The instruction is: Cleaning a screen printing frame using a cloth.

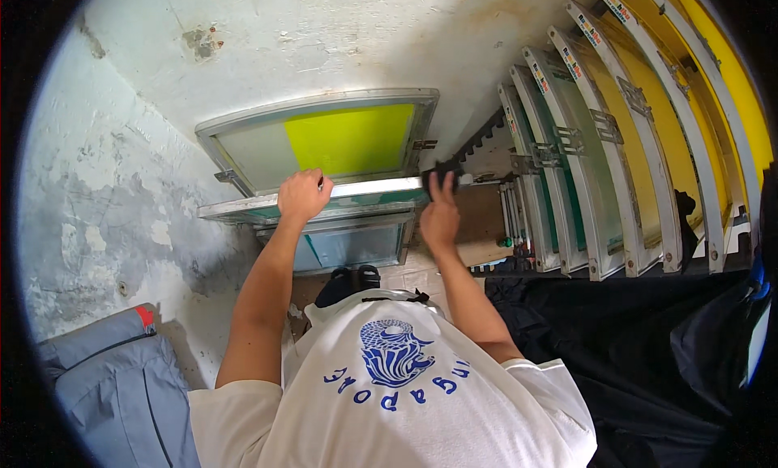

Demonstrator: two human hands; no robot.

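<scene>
Lower screen frame (356,245) mostly hidden — right hand's (438,217) dark object (442,175) unclear.
</scene>
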